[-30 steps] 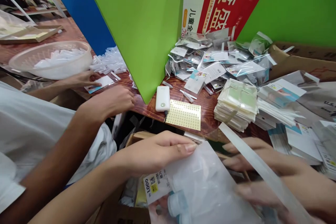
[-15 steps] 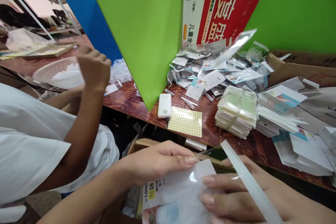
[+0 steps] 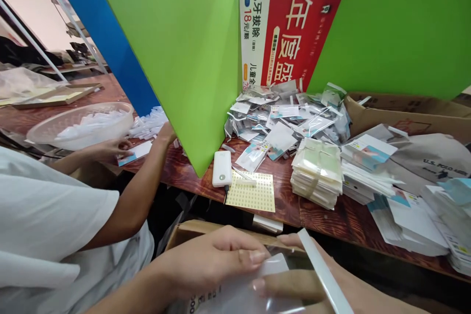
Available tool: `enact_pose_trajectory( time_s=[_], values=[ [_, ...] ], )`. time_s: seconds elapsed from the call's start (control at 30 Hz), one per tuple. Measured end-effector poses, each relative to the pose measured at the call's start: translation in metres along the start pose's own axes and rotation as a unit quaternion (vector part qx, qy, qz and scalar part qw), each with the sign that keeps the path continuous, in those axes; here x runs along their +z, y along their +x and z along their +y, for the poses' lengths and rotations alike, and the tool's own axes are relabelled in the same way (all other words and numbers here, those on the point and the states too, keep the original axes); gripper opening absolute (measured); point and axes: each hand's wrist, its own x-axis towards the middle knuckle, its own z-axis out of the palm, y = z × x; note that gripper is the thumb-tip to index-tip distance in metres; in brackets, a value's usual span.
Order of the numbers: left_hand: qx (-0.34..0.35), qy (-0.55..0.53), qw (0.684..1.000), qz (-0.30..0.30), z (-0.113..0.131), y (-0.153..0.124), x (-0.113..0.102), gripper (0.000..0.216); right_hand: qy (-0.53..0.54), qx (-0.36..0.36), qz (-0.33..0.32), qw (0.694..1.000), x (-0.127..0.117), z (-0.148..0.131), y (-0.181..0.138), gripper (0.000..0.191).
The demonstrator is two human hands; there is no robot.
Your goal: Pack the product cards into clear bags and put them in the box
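Observation:
At the bottom of the view my left hand (image 3: 217, 261) pinches the top edge of a clear plastic packet (image 3: 250, 294) with a printed card inside. My right hand (image 3: 316, 289) presses its fingers flat against the same packet from the right. A long white strip (image 3: 324, 274) lies across my right hand; I cannot tell whether the fingers grip it. Both hands are over an open cardboard box (image 3: 191, 230) below the table's edge.
A white power bank (image 3: 222, 169) and a yellow dotted sticker sheet (image 3: 251, 192) lie on the wooden table (image 3: 287, 206). Behind are a heap of packets (image 3: 283, 117), stacks of cards (image 3: 318, 171) and green dividers (image 3: 184, 44). A person in white (image 3: 55, 225) works at the left by a basket (image 3: 79, 125).
My view has tilted up, so my hands and the packet sit lower in frame. The person on the left has lowered their raised arm to the table.

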Motion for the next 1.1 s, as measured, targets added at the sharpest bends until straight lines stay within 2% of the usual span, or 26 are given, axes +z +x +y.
enact_pose_trajectory(
  time_s=[0.1,0.17,0.23,0.3,0.37,0.43,0.5,0.57,0.63,0.7,0.8,0.87,0.93,1.0,1.1],
  values=[
    [0.046,0.020,0.999,0.004,-0.001,0.002,0.004,0.041,-0.005,0.054,0.137,0.989,0.003,-0.005,0.002,0.029],
    [0.064,0.111,0.992,-0.002,-0.004,0.003,0.008,0.043,-0.003,0.087,0.212,0.973,0.007,-0.014,0.001,0.025],
    [0.075,0.233,0.969,0.026,-0.006,0.003,0.009,0.043,-0.007,0.114,0.270,0.956,0.010,-0.021,-0.002,0.021],
    [0.093,0.348,0.927,0.103,-0.002,0.006,0.004,0.040,-0.017,0.162,0.374,0.913,0.012,-0.019,-0.008,0.017],
    [0.115,0.424,0.880,0.179,0.012,0.011,-0.008,0.038,-0.020,0.237,0.484,0.842,0.012,-0.006,-0.017,0.014],
    [0.121,0.450,0.860,0.207,0.033,0.020,-0.027,0.034,-0.007,0.302,0.536,0.788,0.011,0.013,-0.027,0.021],
    [0.126,0.452,0.852,0.231,0.052,0.033,-0.049,0.027,0.014,0.343,0.528,0.776,0.013,0.033,-0.038,0.029],
    [0.096,0.439,0.866,0.217,0.059,0.047,-0.070,0.029,0.030,0.361,0.501,0.786,0.016,0.046,-0.049,0.036],
    [0.044,0.408,0.893,0.185,0.051,0.056,-0.087,0.037,0.029,0.379,0.486,0.787,0.022,0.050,-0.059,0.041],
    [0.004,0.364,0.917,0.163,0.036,0.059,-0.100,0.050,0.018,0.402,0.495,0.770,0.029,0.050,-0.070,0.043],
    [-0.024,0.312,0.940,0.133,0.022,0.052,-0.110,0.064,0.017,0.438,0.514,0.737,0.039,0.048,-0.081,0.045],
    [-0.040,0.294,0.950,0.096,0.022,0.047,-0.111,0.062,0.022,0.453,0.516,0.727,0.043,0.049,-0.084,0.048],
    [-0.053,0.280,0.956,0.074,0.024,0.045,-0.113,0.055,0.013,0.466,0.502,0.728,0.044,0.050,-0.083,0.049],
    [-0.047,0.261,0.959,0.104,0.022,0.043,-0.118,0.052,-0.005,0.473,0.476,0.741,0.043,0.050,-0.080,0.050],
    [-0.006,0.220,0.946,0.238,0.005,0.035,-0.131,0.053,-0.038,0.478,0.431,0.765,0.039,0.049,-0.074,0.054]
  ],
)
